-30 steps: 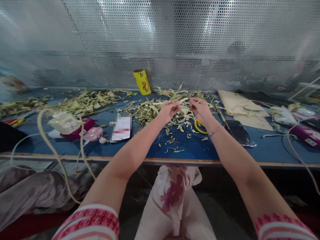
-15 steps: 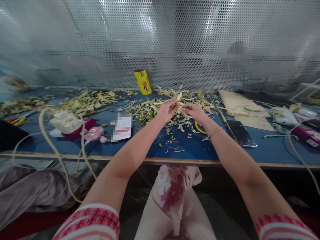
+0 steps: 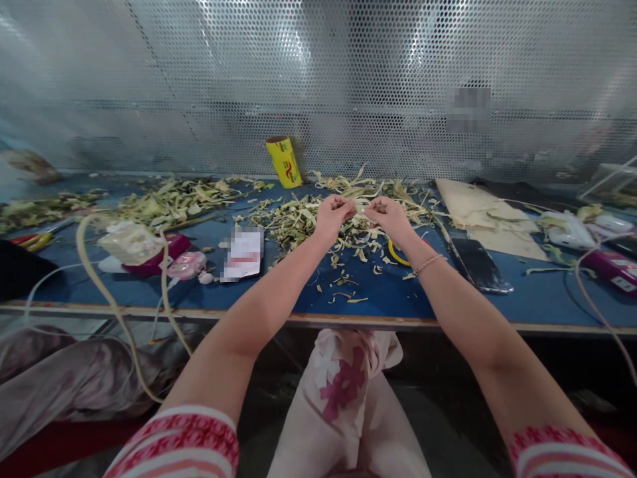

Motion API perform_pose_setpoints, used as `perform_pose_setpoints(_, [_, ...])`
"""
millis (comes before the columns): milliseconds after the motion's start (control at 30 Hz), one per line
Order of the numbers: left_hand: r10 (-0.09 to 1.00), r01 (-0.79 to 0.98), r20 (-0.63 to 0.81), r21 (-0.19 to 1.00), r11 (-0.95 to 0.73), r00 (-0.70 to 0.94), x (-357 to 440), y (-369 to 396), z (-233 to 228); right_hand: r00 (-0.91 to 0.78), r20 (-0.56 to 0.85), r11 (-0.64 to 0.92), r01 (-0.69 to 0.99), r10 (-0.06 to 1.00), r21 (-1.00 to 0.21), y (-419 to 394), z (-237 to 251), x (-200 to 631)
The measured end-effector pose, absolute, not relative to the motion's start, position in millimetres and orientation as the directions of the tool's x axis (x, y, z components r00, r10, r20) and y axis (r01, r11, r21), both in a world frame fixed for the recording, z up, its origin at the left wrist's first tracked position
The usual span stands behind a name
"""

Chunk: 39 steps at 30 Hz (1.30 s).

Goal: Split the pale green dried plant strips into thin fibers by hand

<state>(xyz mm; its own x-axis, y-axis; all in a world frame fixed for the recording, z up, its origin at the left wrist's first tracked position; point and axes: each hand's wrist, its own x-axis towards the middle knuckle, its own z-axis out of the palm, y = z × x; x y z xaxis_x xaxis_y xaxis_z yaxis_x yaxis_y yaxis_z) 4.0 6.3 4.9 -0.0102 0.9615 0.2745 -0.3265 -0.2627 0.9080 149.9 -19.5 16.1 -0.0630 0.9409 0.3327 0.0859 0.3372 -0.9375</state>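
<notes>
Both my hands are stretched out over a blue table, close together above a heap of pale green-yellow leaf strips. My left hand and my right hand pinch the two ends of one small pale strip between their fingertips. A thin bracelet sits on my right wrist. Under my right hand lies a yellow ring-shaped handle, partly hidden by the hand.
A yellow roll stands at the back against the perforated metal wall. A phone and brown card sheets lie right. A white card, pink items and cables lie left. More leaf scraps spread far left.
My hands have drawn together: the right hand came left and up to meet the left, and both now pinch the same small strip.
</notes>
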Motion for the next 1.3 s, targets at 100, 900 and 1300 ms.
perform_pose_setpoints(100, [0.957,-0.259,0.29,0.924,-0.28,0.001,5.3,7.9,3.7,-0.059,0.381,0.384,0.061,0.923,-0.921,-21.2,18.2,148.7])
perform_pose_setpoints(900, [0.928,-0.173,0.328,0.938,-0.299,0.175,7.8,0.0,4.5,-0.199,0.719,0.658,0.611,0.666,-0.44,-14.3,13.0,156.6])
perform_pose_setpoints(1300, [0.802,0.176,0.557,0.786,-0.593,0.214,8.9,-2.7,6.3,-0.039,0.665,0.591,0.497,0.746,-0.635,-14.3,19.6,158.3])
